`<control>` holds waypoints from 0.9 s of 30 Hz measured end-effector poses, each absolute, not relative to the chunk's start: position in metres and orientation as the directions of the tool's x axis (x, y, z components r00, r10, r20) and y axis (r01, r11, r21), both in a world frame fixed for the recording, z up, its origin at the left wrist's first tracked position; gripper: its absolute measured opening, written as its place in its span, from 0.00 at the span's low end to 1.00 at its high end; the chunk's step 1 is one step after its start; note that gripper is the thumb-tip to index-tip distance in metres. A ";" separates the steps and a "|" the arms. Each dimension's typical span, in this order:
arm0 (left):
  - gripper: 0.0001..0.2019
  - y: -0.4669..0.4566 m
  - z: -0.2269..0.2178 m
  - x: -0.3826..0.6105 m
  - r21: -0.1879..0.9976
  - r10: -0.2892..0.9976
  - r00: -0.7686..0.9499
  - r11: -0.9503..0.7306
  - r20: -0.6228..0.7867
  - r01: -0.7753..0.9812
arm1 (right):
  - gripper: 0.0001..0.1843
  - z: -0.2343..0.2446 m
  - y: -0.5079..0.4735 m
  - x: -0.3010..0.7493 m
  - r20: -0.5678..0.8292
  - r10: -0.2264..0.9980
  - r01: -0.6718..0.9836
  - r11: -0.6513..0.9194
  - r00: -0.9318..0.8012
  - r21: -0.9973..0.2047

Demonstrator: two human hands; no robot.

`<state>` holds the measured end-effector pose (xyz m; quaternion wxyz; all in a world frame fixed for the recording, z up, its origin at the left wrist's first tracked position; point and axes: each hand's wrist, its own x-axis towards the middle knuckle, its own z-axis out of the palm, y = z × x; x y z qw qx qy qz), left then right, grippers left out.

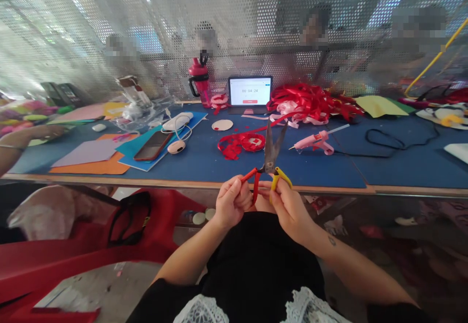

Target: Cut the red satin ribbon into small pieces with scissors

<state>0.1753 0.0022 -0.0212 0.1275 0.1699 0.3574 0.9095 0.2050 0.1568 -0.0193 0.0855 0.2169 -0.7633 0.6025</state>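
Note:
In front of the table edge I hold a pair of scissors (pixel 271 148) with both hands, its blades pointing away from me and spread apart. My left hand (pixel 234 201) is closed around the red handle. The fingers of my right hand (pixel 288 203) wrap the yellow handle. Just beyond the blades, on the blue tabletop, lie a round red ribbon piece (pixel 253 142) and small red scraps (pixel 231 148). A strip of red ribbon stretches from there, passing behind the blades, toward a heap of red and pink ribbon (pixel 314 101).
A pink glue gun (pixel 314 141) with a black cord lies right of the scissors. Behind stand a tablet (pixel 250 89) and a red bottle (pixel 199 82). A phone (pixel 152 145), coloured sheets (pixel 86 152) and a white disc (pixel 222 125) lie leftward. Another person's arm (pixel 22 142) reaches in at far left.

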 end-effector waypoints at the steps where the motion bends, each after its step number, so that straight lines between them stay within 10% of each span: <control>1: 0.17 0.003 -0.021 0.176 0.685 0.346 -0.914 -0.720 0.213 -0.113 | 0.15 -0.021 0.156 0.205 0.381 -0.225 -0.421 0.169 -0.897 -0.891; 16: 0.17 0.015 -0.033 0.179 0.660 0.367 -0.914 -0.731 0.171 -0.170 | 0.16 -0.028 0.152 0.199 0.242 -0.288 -0.268 0.055 -0.927 -0.962; 27: 0.16 -0.022 -0.020 0.171 0.727 0.518 -0.855 -0.589 0.004 -0.353 | 0.12 -0.009 0.194 0.196 0.222 -0.352 -0.396 0.567 -0.909 -0.722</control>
